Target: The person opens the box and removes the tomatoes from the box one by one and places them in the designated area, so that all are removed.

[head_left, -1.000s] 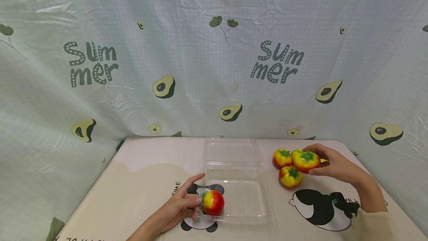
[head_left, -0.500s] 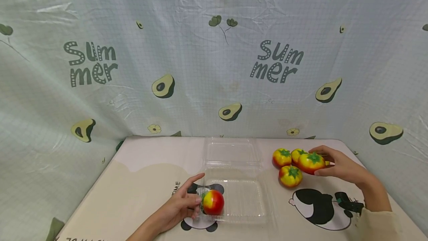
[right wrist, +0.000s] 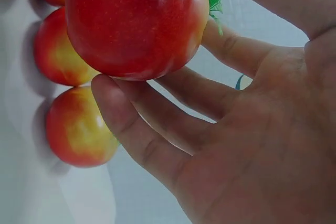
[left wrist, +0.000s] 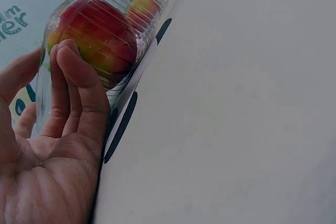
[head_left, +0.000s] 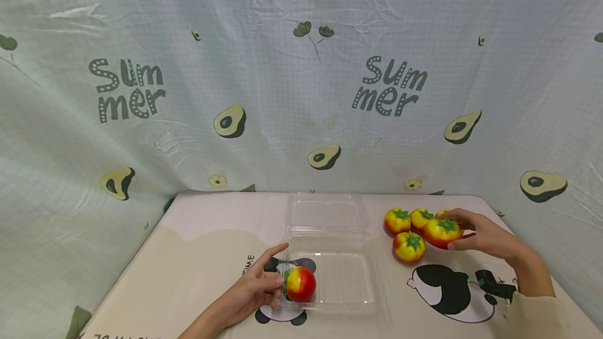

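Observation:
In the head view, my right hand (head_left: 482, 232) holds a red and yellow tomato (head_left: 442, 233) with a green leafy top. Thumb and fingers lie about its sides, and the right wrist view shows its red underside (right wrist: 131, 24) over other tomatoes. My left hand (head_left: 254, 289) grips the left side of a clear plastic container (head_left: 341, 307), its index finger stretched forward. One tomato (head_left: 301, 284) sits inside by that wall. Seen from the left wrist, curled fingers (left wrist: 84, 85) touch the clear wall beside the tomato (left wrist: 100, 40).
Several more tomatoes (head_left: 409, 247) stand in a cluster right of the container, one partly hidden behind the right hand. The container's lid (head_left: 327, 213) lies folded back, away from me. A printed curtain (head_left: 282, 93) hangs behind the table (head_left: 202, 260).
My right hand has moved the tomato slightly right and toward me, uncovering tomatoes behind it. The left hand and the container have stayed in place.

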`<action>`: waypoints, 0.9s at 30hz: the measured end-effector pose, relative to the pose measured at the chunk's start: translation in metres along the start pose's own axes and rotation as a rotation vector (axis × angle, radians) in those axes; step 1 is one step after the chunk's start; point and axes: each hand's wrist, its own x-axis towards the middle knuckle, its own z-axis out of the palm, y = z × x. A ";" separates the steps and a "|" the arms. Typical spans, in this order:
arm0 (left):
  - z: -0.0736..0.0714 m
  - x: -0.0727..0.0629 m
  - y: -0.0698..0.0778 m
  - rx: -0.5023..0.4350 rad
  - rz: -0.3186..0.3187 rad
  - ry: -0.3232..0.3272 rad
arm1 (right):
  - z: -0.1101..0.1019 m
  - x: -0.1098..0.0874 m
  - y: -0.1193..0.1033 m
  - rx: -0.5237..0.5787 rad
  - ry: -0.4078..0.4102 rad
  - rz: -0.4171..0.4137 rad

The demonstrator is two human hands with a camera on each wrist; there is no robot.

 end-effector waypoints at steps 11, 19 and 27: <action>0.000 0.000 0.000 -0.003 -0.005 0.004 | 0.000 0.001 0.007 -0.013 -0.015 -0.011; 0.000 0.000 0.000 0.000 0.001 0.003 | 0.002 0.003 0.011 -0.044 -0.024 -0.002; 0.000 -0.001 -0.001 0.000 -0.002 0.002 | 0.003 0.005 0.016 -0.053 -0.046 0.027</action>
